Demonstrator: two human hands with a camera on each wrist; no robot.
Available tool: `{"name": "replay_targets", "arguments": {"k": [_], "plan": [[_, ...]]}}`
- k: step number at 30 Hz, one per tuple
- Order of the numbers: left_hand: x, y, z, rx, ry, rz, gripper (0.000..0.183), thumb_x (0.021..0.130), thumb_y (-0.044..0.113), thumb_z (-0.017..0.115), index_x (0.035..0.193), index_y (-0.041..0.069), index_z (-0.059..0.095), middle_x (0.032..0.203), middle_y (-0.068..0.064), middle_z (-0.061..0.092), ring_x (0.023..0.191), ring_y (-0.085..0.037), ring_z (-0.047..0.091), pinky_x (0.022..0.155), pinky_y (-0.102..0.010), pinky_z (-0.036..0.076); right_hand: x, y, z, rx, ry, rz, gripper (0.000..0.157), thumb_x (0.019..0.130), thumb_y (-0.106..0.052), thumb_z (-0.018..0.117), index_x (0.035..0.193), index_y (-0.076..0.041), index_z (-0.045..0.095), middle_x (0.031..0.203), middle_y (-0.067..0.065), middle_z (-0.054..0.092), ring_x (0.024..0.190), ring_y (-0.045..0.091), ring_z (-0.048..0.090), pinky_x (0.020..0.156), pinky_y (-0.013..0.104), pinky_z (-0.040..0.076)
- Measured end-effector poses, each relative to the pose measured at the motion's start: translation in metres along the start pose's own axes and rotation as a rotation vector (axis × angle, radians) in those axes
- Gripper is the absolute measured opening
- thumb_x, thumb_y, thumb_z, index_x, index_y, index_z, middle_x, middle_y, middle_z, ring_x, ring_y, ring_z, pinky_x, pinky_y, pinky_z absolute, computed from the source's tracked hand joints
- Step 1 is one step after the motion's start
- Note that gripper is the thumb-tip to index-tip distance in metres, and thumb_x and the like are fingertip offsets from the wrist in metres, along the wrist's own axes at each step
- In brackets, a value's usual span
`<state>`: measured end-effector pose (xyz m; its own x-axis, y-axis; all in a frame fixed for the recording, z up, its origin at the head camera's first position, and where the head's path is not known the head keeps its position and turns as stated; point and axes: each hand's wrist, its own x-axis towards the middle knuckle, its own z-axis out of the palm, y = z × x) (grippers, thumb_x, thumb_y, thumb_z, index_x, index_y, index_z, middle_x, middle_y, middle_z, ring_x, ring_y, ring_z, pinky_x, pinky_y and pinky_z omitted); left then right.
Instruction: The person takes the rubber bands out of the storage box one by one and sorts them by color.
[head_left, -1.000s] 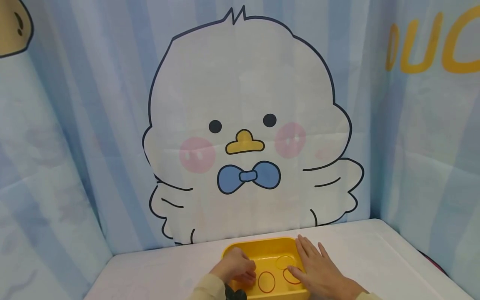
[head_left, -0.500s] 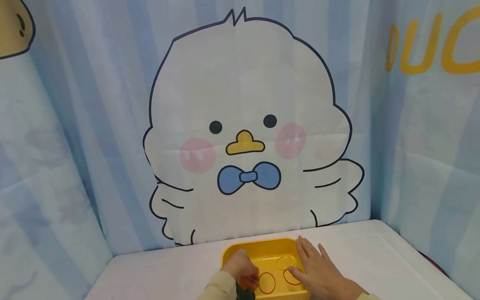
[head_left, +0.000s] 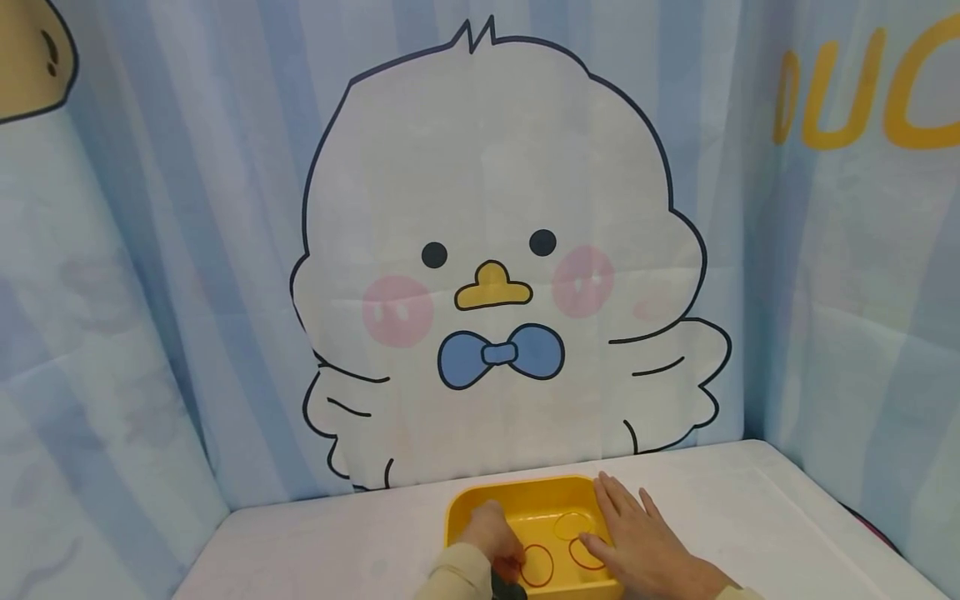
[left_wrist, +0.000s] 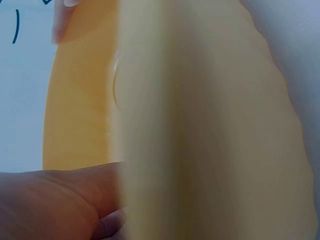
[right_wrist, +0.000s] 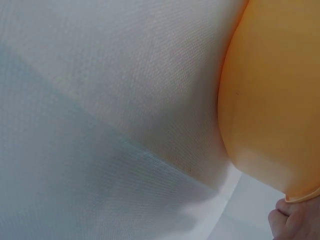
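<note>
A yellow plastic tray (head_left: 517,500) stands on the table, with thin rings like rubber bands on its floor. One red ring (head_left: 537,546) lies toward the front, a second red ring (head_left: 571,552) near the right wall, and a yellow ring (head_left: 556,526) behind them. My left hand (head_left: 491,533) reaches down into the tray's left part, fingers bent, fingertips right at the front red ring's left edge. Whether they pinch anything I cannot tell. My right hand (head_left: 641,537) rests along the right rim, fingers straight, thumb over the inside.
A white-covered table (head_left: 337,542) bears the tray. Behind it hangs a curtain (head_left: 495,192) printed with a white duck, and striped cloth closes both sides. A cream sleeve (left_wrist: 215,120) blocks much of the left wrist view. A dark device (head_left: 508,587) sits beneath the left wrist.
My left hand has moved right and slightly toward me inside the tray, up to the front red ring. The right hand stays on the rim.
</note>
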<state>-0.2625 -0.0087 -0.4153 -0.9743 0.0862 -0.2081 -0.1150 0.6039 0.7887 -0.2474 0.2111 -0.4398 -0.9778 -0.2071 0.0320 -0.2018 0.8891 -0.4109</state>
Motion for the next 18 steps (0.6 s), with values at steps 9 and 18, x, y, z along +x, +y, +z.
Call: {"name": "replay_targets", "arguments": {"k": [9,18], "plan": [[-0.0058,0.0033,0.0051,0.048,0.095,0.035,0.033,0.064,-0.018,0.072,0.077,0.001,0.048,0.051,-0.016,0.064,0.048,-0.027,0.069,0.040,-0.023,0.053,0.0007,0.0014,-0.0005,-0.005,0.004,-0.002,0.089,0.093,-0.058,0.053,0.154,0.001,0.028,0.164,0.017,0.022,0.149,0.038,0.024,0.119,0.069,0.007],[-0.0025,0.0014,0.0097,0.150,0.160,0.057,0.032,0.067,-0.008,0.079,0.078,0.002,0.050,0.062,-0.013,0.058,0.046,-0.021,0.067,0.040,-0.020,0.051,0.0016,0.0031,-0.0002,0.006,-0.005,0.007,0.090,0.092,-0.060,0.054,0.153,0.001,0.028,0.164,0.018,0.022,0.148,0.039,0.025,0.119,0.070,0.006]]}}
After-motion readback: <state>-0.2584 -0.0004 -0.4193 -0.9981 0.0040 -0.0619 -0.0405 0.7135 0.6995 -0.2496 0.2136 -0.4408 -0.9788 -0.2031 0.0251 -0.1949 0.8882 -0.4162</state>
